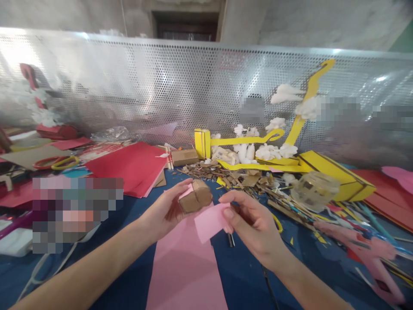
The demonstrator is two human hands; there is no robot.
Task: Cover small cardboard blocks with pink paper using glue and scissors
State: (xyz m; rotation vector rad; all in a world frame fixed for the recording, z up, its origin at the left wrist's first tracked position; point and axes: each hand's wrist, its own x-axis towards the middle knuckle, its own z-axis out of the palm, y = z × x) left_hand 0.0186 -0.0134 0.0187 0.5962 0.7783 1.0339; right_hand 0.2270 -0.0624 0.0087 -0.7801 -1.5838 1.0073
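Note:
My left hand [169, 211] is closed around a small brown cardboard box [196, 199], which has a pink patch on its left side. Between thumb and fingers, my right hand [250, 217] pinches a small pink paper piece [208, 226], held just below and right of the box. Under both hands, a larger pink paper sheet [187, 271] lies on the blue table. A dark, thin tool [230, 240] shows partly beneath my right hand; its kind is unclear.
Red sheets [129, 168] and scissors [66, 162] lie at left. Cardboard scraps [251, 178] cover the table's back middle. Yellow paper structures [338, 174] with white fluff stand before a perforated metal panel [200, 86]. A pink glue gun [368, 254] and a clear tape roll [314, 191] lie right.

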